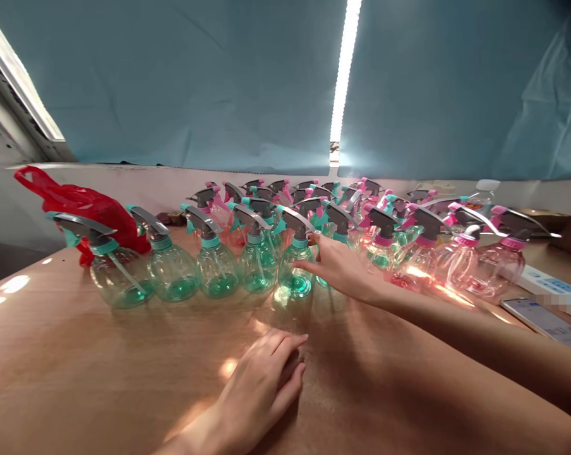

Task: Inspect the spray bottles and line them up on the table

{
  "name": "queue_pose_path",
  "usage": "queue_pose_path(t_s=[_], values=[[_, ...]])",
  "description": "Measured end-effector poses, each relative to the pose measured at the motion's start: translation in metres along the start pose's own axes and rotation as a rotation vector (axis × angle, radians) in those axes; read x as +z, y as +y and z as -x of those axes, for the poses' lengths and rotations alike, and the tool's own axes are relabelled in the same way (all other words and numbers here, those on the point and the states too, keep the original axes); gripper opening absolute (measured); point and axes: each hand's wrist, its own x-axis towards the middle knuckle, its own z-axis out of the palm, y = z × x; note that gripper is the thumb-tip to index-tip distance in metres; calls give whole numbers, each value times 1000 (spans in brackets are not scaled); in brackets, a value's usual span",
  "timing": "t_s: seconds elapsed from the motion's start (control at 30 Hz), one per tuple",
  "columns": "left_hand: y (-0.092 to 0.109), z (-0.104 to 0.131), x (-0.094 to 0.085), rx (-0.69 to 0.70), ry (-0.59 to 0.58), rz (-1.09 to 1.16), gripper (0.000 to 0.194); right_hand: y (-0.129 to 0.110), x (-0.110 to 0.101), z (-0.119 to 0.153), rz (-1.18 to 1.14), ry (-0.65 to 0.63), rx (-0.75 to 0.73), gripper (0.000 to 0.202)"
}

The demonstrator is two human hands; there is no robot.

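My right hand (338, 264) reaches in from the right and grips a green-tinted spray bottle (292, 272) in the front row. Its thumb lies against the bottle's upper body, with a finger by the turquoise collar; the other fingers are partly hidden. This bottle stands upright, with a grey and turquoise trigger head. On the wooden table nearer to me rests my left hand (261, 379), empty, its fingers loosely bent and the thumb apart. To the left of the gripped bottle stand several similar green bottles (216, 272). Pink-tinted bottles (456, 262) with pink collars stand on the right.
More spray bottles (278, 186) crowd behind the front row. A red plastic bag (93, 212) lies at the back left. On the right are a phone (546, 319), a white and blue box (546, 281) and a white-capped clear bottle (485, 189). A blue-grey curtain hangs behind the table.
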Motion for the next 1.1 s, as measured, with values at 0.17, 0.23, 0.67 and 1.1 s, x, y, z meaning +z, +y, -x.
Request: queue_pose_path(t_s=[0.17, 0.23, 0.67, 1.1], values=[[-2, 0, 1, -8, -10, 1, 30, 0, 2, -3, -9, -25, 29, 64], [-2, -1, 1, -27, -16, 3, 31, -1, 1, -4, -13, -34, 44, 64], [-4, -2, -1, -81, -10, 36, 29, 2, -9, 10, -29, 10, 12, 56], [-13, -6, 0, -62, 25, 62, 26, 35, -76, -20, 168, 168, 152, 44]])
